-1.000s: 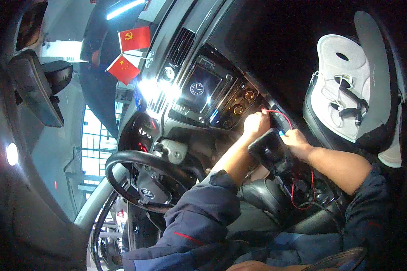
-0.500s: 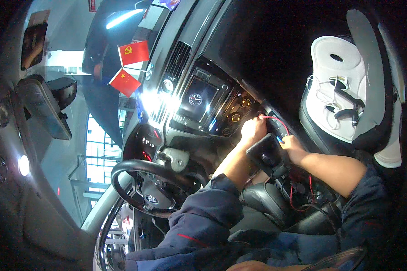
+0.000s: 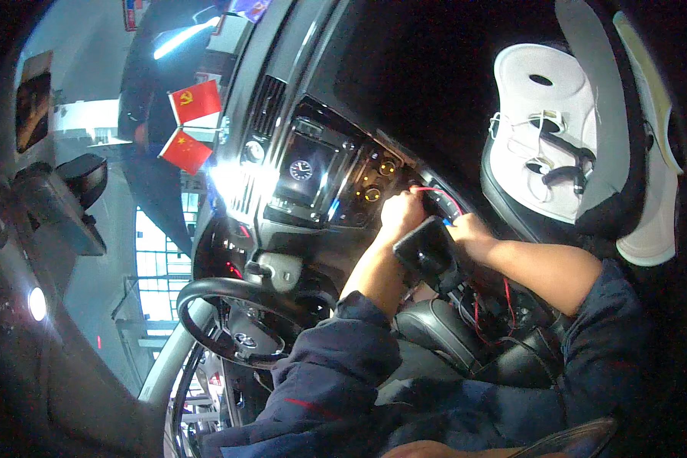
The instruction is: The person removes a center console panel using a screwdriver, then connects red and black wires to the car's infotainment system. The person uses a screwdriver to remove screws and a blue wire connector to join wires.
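My left hand (image 3: 403, 214) is closed at the lower end of the centre console, below the round yellow-lit knobs. A thin red wire (image 3: 435, 190) comes out at its fingertips and arcs over toward my right hand (image 3: 473, 237). That right hand is closed too, with a small blue piece (image 3: 447, 223) showing at its fingers; the rest of what it grips is hidden. Between my forearms stands a black rectangular device (image 3: 423, 246) on a stalk, partly covering the left wrist. More red wire (image 3: 477, 317) hangs in a loop below the right forearm.
The steering wheel (image 3: 256, 286) is at the left, beside a lit dashboard and a display (image 3: 309, 164) showing a clock. Two small red flags (image 3: 195, 101) stand on the dashboard. On the right, a white seat cover (image 3: 538, 145) carries a white cable and black straps. A black armrest (image 3: 435, 328) lies under my arms.
The whole view has shifted, so the car interior sits further left in the picture. Both hands keep nearly the same place at the console, and the red wire's arc looks slightly flatter.
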`<state>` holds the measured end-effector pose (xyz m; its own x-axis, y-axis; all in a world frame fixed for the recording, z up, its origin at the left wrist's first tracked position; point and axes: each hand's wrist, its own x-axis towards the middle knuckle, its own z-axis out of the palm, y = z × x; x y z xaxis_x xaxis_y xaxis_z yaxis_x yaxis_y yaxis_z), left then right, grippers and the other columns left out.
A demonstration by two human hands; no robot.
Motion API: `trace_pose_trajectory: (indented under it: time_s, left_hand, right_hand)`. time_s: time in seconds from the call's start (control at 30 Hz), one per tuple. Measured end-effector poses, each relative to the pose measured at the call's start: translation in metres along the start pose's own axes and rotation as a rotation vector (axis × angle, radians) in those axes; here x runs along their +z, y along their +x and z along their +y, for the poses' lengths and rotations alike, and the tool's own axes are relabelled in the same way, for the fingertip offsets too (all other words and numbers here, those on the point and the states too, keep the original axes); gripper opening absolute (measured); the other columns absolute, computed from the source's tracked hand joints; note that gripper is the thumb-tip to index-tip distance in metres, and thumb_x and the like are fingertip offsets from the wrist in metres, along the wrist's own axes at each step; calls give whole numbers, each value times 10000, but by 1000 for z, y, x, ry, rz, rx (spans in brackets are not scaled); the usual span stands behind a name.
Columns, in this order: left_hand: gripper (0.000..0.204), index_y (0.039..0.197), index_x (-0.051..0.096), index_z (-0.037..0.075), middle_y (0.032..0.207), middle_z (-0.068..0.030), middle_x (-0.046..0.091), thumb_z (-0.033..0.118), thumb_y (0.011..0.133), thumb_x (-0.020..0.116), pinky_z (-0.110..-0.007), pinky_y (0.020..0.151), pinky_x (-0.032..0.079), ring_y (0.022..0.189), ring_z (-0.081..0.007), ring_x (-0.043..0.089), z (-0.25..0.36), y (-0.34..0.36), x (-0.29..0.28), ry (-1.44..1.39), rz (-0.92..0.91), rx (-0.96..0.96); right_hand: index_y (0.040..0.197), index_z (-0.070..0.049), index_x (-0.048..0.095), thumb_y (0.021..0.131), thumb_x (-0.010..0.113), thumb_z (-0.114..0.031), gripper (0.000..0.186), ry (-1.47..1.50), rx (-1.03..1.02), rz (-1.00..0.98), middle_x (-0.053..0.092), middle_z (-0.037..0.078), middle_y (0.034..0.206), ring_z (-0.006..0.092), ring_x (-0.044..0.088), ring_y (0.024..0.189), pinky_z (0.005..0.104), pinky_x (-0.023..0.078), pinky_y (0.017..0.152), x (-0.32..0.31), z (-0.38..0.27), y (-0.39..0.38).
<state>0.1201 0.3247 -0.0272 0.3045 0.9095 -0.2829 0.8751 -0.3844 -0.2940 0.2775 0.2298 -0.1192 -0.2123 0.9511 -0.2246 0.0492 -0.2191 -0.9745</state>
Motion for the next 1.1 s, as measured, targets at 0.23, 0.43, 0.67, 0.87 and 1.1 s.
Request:
trace_pose_trajectory:
  time_s: [0.23, 0.43, 0.67, 0.87, 1.1]
  left_hand:
    - [443, 1241, 584, 85, 1064, -175, 735, 374, 926, 700, -473, 809, 606, 957, -367, 742, 2, -3, -14, 45, -106, -20]
    - [590, 1237, 573, 83, 1018, -153, 749, 356, 787, 838, -455, 813, 617, 950, -325, 750, 0, 1, -15, 59, -155, -6]
    - [478, 1226, 588, 97, 986, -157, 758, 342, 853, 760, -465, 797, 617, 929, -342, 753, 0, 3, -14, 42, -142, -12]
    - [495, 1238, 590, 62, 1058, -166, 728, 349, 866, 749, -459, 846, 595, 1000, -338, 728, 4, 2, -18, 54, -206, -36]
    - [451, 1223, 603, 59, 1058, -169, 735, 340, 893, 725, -473, 844, 596, 991, -353, 734, 2, 5, -15, 42, -199, -41]
  right_hand:
    - [767, 80, 668, 840, 651, -468, 554, 9, -57, -22, 605, 309, 701, 373, 663, 653, 502, 488, 669, 1, 3, -5]
    - [873, 82, 706, 820, 695, -417, 502, -80, 14, 21, 665, 318, 810, 418, 714, 768, 491, 528, 723, 1, -6, -3]
    - [712, 12, 687, 862, 696, -261, 311, 218, 325, -99, 636, 101, 665, 187, 584, 596, 397, 462, 580, -18, -32, -6]
    - [685, -23, 669, 884, 702, -218, 280, 320, 400, -174, 608, 72, 621, 168, 533, 530, 387, 408, 518, -22, -37, -3]
    - [658, -87, 624, 893, 710, -250, 299, 398, 462, -270, 563, 44, 571, 159, 489, 478, 385, 350, 457, -33, -39, -2]
